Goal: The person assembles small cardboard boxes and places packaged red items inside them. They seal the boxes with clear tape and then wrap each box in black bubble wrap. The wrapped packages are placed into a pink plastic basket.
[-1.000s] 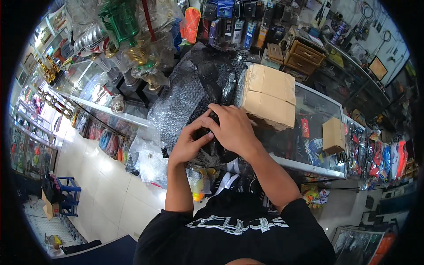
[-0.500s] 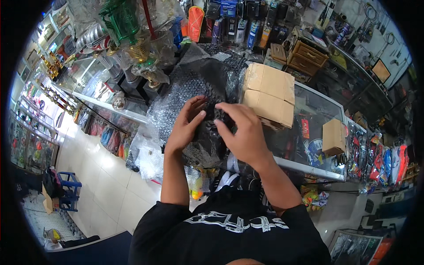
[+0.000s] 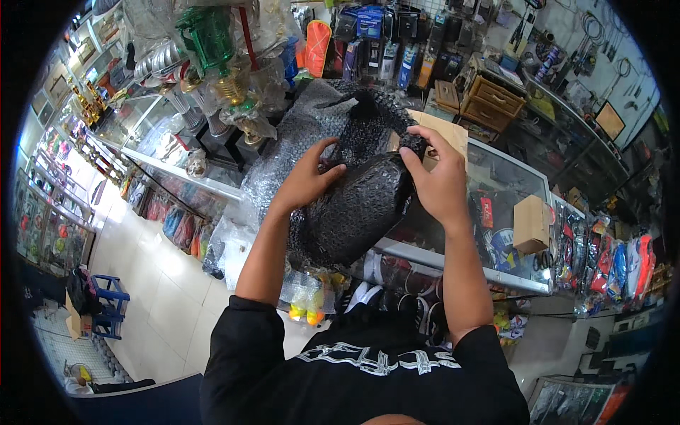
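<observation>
A bulky bundle of black bubble wrap (image 3: 360, 211) stands tilted between my hands, near the counter's front edge. Whatever lies inside the wrap is hidden. My left hand (image 3: 306, 178) curls around its upper left side, thumb toward me and fingers over the far side. At the upper right, my right hand (image 3: 438, 176) pinches a gathered edge of the wrap between thumb and fingers. Behind the bundle, a loose sheet of bubble wrap (image 3: 301, 113) spreads over the counter. A cardboard box (image 3: 457, 134) sits partly hidden behind the bundle and my right hand.
The glass counter (image 3: 496, 163) extends right, with a small carton (image 3: 531, 223) on it. Trophies in plastic, one with a green cup (image 3: 207, 35), crowd the left. A small wooden drawer chest (image 3: 490, 99) stands at the back right. Shoes (image 3: 361, 294) are below the counter edge.
My hands have moved apart, the right one up and to the right. The black wrap has been raised into a tilted bundle, now covering much of the cardboard box.
</observation>
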`<state>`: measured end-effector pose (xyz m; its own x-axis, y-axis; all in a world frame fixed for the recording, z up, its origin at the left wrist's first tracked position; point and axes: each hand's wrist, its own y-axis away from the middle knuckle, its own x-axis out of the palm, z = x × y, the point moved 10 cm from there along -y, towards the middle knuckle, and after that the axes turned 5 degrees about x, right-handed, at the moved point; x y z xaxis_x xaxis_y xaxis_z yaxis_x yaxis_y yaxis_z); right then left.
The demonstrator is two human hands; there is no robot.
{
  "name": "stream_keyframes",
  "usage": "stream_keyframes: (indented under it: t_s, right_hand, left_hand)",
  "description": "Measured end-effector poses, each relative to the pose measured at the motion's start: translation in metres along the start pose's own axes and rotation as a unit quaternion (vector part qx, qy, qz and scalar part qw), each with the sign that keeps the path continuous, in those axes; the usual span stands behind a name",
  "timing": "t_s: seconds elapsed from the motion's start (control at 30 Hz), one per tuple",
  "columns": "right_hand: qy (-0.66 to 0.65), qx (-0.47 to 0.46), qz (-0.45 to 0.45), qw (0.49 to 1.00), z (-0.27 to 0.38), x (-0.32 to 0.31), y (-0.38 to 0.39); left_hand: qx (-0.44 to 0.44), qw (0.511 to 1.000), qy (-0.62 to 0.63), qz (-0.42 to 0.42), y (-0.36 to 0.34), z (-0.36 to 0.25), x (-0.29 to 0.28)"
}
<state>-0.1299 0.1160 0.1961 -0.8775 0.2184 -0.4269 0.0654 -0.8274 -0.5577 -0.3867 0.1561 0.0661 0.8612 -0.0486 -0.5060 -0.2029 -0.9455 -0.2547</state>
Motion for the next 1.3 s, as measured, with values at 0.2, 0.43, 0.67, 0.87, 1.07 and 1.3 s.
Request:
stream_keyframes:
  t_s: [0.2, 0.43, 0.67, 0.87, 1.07, 1.3]
  right_hand:
    - [-0.027, 0.072, -0.022, 0.997, -0.034, -0.018, -0.001]
    - [-0.003, 0.093, -0.05, 0.994, -0.061, -0.03, 0.003]
    - [-0.013, 0.133, -0.093, 0.987, -0.082, -0.046, 0.011]
    - [0.015, 0.123, -0.13, 0.984, -0.09, -0.056, 0.019]
    - [0.011, 0.171, -0.155, 0.973, -0.101, -0.061, 0.029]
    - [0.049, 0.187, -0.165, 0.967, -0.121, -0.072, 0.032]
  left_hand:
    - [0.022, 1.0, -0.021, 0.0, -0.027, 0.0, 0.01]
    - [0.115, 0.981, -0.147, -0.051, -0.085, 0.027, 0.005]
    - [0.068, 0.979, -0.191, -0.034, -0.124, 0.057, 0.002]
    - [0.018, 0.976, -0.216, -0.006, -0.133, 0.077, 0.009]
    - [0.006, 0.981, -0.194, 0.017, -0.138, 0.072, 0.015]
    - [-0.007, 0.968, -0.25, 0.002, -0.131, 0.071, 0.014]
